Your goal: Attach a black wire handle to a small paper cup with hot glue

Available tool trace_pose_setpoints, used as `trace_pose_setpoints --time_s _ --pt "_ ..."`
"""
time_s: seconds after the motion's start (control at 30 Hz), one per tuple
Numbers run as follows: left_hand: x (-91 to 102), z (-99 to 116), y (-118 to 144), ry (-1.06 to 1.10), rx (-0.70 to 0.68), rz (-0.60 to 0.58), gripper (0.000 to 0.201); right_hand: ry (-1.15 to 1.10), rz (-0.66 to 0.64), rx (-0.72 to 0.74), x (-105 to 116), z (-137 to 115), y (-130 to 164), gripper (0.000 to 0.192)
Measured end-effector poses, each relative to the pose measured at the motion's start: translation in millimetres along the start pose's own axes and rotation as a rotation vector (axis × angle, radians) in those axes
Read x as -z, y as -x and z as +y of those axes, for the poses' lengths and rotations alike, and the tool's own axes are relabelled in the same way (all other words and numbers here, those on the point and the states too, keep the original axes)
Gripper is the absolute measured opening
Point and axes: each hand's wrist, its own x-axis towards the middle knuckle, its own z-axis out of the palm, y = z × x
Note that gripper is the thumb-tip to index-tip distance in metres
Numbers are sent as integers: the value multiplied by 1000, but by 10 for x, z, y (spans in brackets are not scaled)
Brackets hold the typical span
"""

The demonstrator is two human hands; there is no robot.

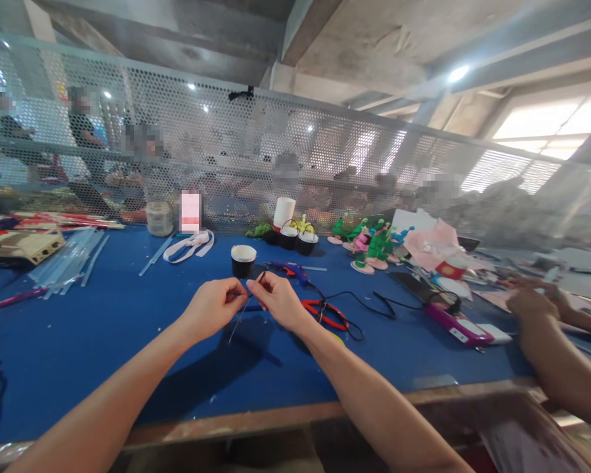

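Note:
My left hand (213,306) and my right hand (278,300) meet above the blue table (79,341), fingertips pinched together on a thin dark wire (240,320) that hangs down between them. A small black cup with a white inside (243,260) stands just beyond my hands. A blue hot-glue gun (290,270) lies behind my right hand, and red-handled pliers (328,313) lie to its right with a black cord.
Clear glue sticks (66,263) lie at the left. Small black pots (298,240), green and pink craft pieces (372,246) and pink paper (436,246) crowd the far right. A co-worker's hands (536,299) work at the right. A perforated metal screen (276,151) backs the table.

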Motion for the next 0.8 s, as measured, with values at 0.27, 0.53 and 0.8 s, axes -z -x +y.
trace_pose_setpoints --time_s 0.27,0.53,0.8 --pt "-42 19 19 -33 29 37 18 119 113 17 -53 19 3 27" --pt "-83 -15 2 210 123 8 17 63 73 3 -46 -23 19 27" --pt "-39 -11 -2 226 101 -23 20 -26 -12 0 -13 -33 21 24"
